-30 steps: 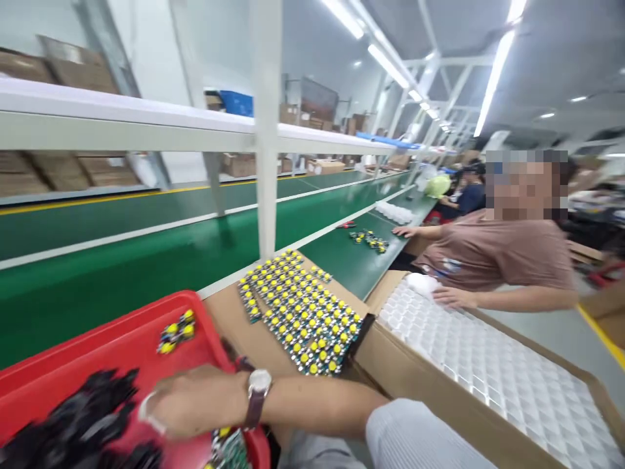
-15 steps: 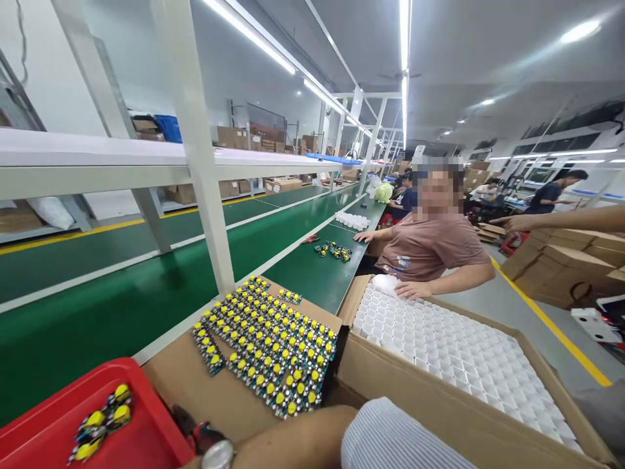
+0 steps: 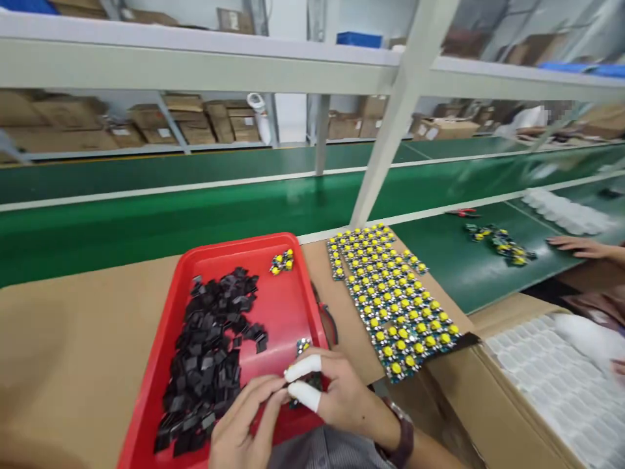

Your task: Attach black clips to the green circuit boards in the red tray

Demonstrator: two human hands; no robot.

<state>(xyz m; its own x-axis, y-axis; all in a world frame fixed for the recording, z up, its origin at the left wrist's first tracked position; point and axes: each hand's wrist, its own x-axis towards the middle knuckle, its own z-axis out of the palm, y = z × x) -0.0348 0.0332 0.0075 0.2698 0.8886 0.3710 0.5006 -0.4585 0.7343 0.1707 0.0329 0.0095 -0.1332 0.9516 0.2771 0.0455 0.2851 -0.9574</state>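
Over red tray (image 3: pixel 283 312), L fingers (image 3: pixel 258 392) & R fingers (image 3: pixel 303 367) pinch dk. pc. (image 3: pixel 287 385) btwn tips.

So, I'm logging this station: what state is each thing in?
Red tray: partly filled
Black pieces: loosely heaped
Yellow-topped boards: mostly in rows
Carton: open, holding white pieces
Red-handled tool: lying, open/shut unclear
Left hand: fingers bent, hold unclear
Right hand: fingers bent, hold unclear

No wording, brand, number or sign was legible. At ten o'clock from the view's centre, a white label (image 3: pixel 165 133) stood on a brown carton (image 3: pixel 148 117); at two o'clock, a pale label (image 3: pixel 432 133) marked a wide carton (image 3: pixel 456 129). Both were too small to read.
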